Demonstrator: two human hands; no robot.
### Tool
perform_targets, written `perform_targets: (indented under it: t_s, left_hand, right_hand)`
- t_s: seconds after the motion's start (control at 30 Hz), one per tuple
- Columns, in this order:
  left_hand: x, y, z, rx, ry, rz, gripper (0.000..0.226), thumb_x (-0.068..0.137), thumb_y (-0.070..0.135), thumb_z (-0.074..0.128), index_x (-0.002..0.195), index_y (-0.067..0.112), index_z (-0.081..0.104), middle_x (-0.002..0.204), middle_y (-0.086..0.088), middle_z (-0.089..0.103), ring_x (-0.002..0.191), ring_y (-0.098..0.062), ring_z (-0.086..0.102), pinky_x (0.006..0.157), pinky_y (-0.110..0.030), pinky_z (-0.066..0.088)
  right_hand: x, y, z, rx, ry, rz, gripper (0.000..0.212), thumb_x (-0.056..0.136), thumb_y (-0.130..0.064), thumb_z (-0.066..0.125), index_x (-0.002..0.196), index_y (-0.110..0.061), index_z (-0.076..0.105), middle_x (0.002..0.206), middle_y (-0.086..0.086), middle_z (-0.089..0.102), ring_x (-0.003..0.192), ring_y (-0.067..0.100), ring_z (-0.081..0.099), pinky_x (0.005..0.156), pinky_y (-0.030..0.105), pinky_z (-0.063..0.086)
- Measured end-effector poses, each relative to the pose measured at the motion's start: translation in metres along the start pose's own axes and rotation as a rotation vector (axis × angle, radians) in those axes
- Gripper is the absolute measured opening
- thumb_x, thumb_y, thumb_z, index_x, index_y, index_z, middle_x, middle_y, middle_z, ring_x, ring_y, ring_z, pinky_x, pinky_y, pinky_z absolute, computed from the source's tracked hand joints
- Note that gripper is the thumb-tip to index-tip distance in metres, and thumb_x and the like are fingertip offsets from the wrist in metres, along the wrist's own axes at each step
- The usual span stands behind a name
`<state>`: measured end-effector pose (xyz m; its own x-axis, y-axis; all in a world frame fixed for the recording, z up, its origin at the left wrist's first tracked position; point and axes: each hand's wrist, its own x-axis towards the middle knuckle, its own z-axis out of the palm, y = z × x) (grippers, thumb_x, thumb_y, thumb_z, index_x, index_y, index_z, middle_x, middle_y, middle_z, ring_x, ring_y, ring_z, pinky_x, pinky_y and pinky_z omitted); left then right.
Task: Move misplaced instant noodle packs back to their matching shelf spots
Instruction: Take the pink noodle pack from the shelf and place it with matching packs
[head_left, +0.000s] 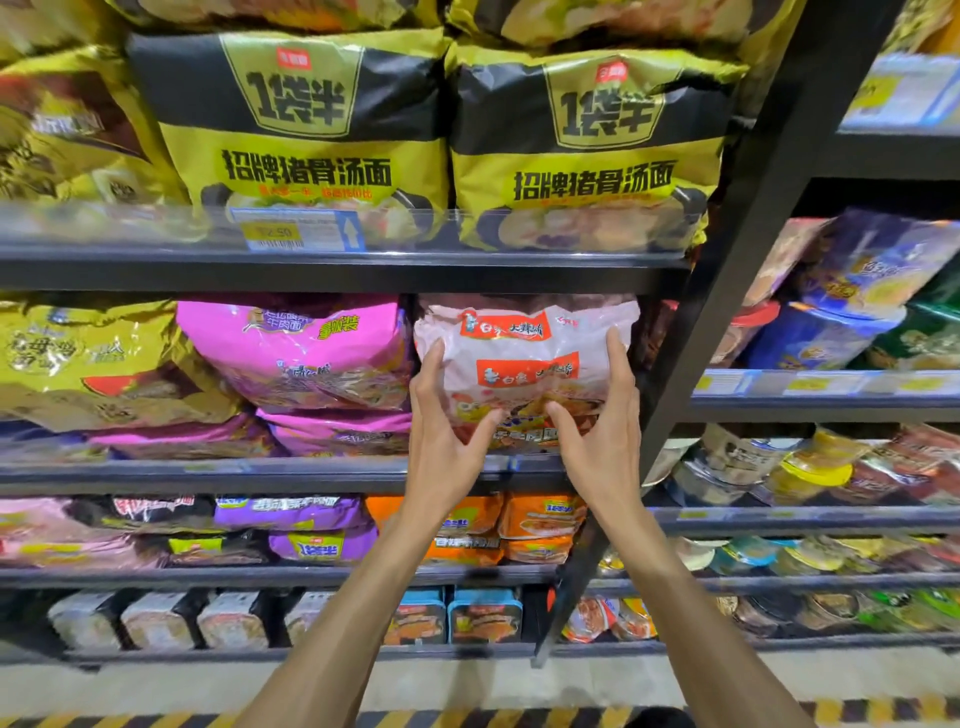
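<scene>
Two hands, the left hand (447, 421) and right hand (597, 421), clasp the pale pink noodle multipack (524, 358) by its sides at the right end of the shelf (208, 475); we judge it light, soft, slippery-filmed, with brittle contents.

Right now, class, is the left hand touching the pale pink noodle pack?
Touching. Head view: the left hand lays fingers along the left edge of the pale pink noodle pack, thumb on its front.
</scene>
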<state>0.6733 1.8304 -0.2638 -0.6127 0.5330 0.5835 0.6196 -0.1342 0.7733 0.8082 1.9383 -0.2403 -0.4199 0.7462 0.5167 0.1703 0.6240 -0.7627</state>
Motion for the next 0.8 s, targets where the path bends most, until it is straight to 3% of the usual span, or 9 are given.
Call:
perform_targets:
  t_s: [0.17, 0.23, 0.33, 0.5, 0.57, 0.67, 0.73, 0.8]
  left_hand:
    - [-0.014, 0.007, -0.015, -0.005, -0.026, -0.035, 0.099, 0.087, 0.018, 0.079, 0.153, 0.047, 0.012, 0.149, 0.045, 0.015, 0.146, 0.011, 0.023, 0.118, -0.017, 0.029]
    - [-0.017, 0.011, -0.021, -0.020, -0.037, -0.040, 0.099, 0.086, 0.024, 0.078, 0.153, 0.051, 0.010, 0.152, 0.045, 0.013, 0.149, 0.007, 0.021, 0.120, -0.025, 0.029]
    - [-0.014, 0.019, -0.029, -0.027, -0.060, -0.054, 0.105, 0.089, 0.019, 0.078, 0.154, 0.057, 0.005, 0.157, 0.044, 0.007, 0.152, 0.006, 0.015, 0.121, -0.017, 0.022]
    - [-0.015, 0.032, -0.039, -0.033, -0.101, -0.124, 0.099, 0.096, 0.019, 0.072, 0.162, 0.031, -0.001, 0.153, 0.048, 0.006, 0.147, 0.016, 0.012, 0.115, -0.006, 0.019]
    - [-0.019, 0.040, -0.041, -0.047, -0.093, -0.128, 0.099, 0.096, 0.023, 0.070, 0.164, 0.025, -0.002, 0.154, 0.046, 0.008, 0.149, 0.011, 0.013, 0.121, -0.019, 0.021]
    - [-0.028, 0.051, -0.046, -0.087, -0.097, -0.117, 0.098, 0.094, 0.027, 0.069, 0.163, 0.033, -0.001, 0.165, 0.028, 0.008, 0.156, -0.012, 0.016, 0.123, -0.053, 0.028]
    - [-0.032, 0.059, -0.052, -0.097, -0.110, -0.121, 0.097, 0.093, 0.028, 0.070, 0.160, 0.045, 0.002, 0.167, 0.026, 0.005, 0.156, -0.018, 0.016, 0.121, -0.060, 0.029]
    - [-0.037, 0.066, -0.058, -0.091, -0.127, -0.139, 0.095, 0.093, 0.030, 0.070, 0.158, 0.051, 0.004, 0.163, 0.034, 0.006, 0.156, -0.015, 0.014, 0.122, -0.057, 0.026]
  right_hand:
    - [-0.017, -0.007, -0.008, -0.038, -0.017, -0.042, 0.099, 0.090, -0.020, 0.074, 0.151, -0.056, 0.005, 0.151, -0.042, 0.014, 0.143, -0.001, 0.023, 0.117, 0.036, 0.032]
    - [-0.021, -0.010, -0.012, -0.031, -0.018, -0.052, 0.099, 0.089, -0.022, 0.075, 0.150, -0.058, 0.006, 0.148, -0.040, 0.019, 0.142, 0.001, 0.027, 0.115, 0.034, 0.034]
    - [-0.020, -0.018, -0.017, -0.007, -0.042, -0.035, 0.100, 0.087, -0.023, 0.077, 0.148, -0.061, 0.007, 0.143, -0.027, 0.026, 0.140, 0.002, 0.031, 0.113, 0.033, 0.036]
    - [-0.020, -0.031, -0.028, -0.024, -0.080, -0.002, 0.098, 0.086, -0.024, 0.078, 0.148, -0.059, 0.010, 0.148, -0.016, 0.032, 0.134, -0.006, 0.032, 0.108, 0.026, 0.036]
    - [-0.025, -0.037, -0.032, -0.030, -0.080, 0.013, 0.096, 0.086, -0.025, 0.077, 0.150, -0.057, 0.013, 0.142, -0.020, 0.034, 0.132, -0.005, 0.036, 0.106, 0.028, 0.039]
    - [-0.033, -0.048, -0.039, -0.064, -0.068, 0.028, 0.089, 0.088, -0.027, 0.076, 0.151, -0.053, 0.019, 0.134, -0.025, 0.034, 0.123, -0.009, 0.039, 0.100, 0.024, 0.040]
    - [-0.035, -0.056, -0.044, -0.086, -0.062, 0.044, 0.084, 0.089, -0.030, 0.075, 0.152, -0.050, 0.023, 0.133, -0.024, 0.035, 0.122, -0.006, 0.043, 0.097, 0.021, 0.041]
    - [-0.040, -0.064, -0.049, -0.101, -0.072, 0.069, 0.084, 0.089, -0.033, 0.074, 0.153, -0.049, 0.023, 0.133, -0.022, 0.036, 0.123, 0.000, 0.047, 0.096, 0.023, 0.043]
